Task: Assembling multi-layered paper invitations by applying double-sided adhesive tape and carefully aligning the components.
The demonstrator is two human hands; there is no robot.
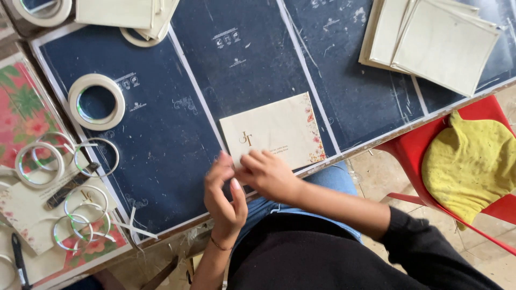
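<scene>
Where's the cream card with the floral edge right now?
In the head view, the cream rectangular card with a floral right edge lies at the near edge of the dark blue table mat, centre frame, with both hands' fingers at its lower-left corner.

Cream card [277, 130] with floral right border lies flat at the near edge of the dark blue worktop [177, 134]. Right hand [269, 174] rests on the card's near-left corner; left hand [224, 196] pinches at the same corner, fingertips touching. Wide tape roll [97, 101] toward the left edge, thin tape rings [64, 161] nearer the left corner. Card stack [435, 40] at the far right corner. Red chair [424, 156] with yellow cloth [473, 161] beside the right edge.
</scene>
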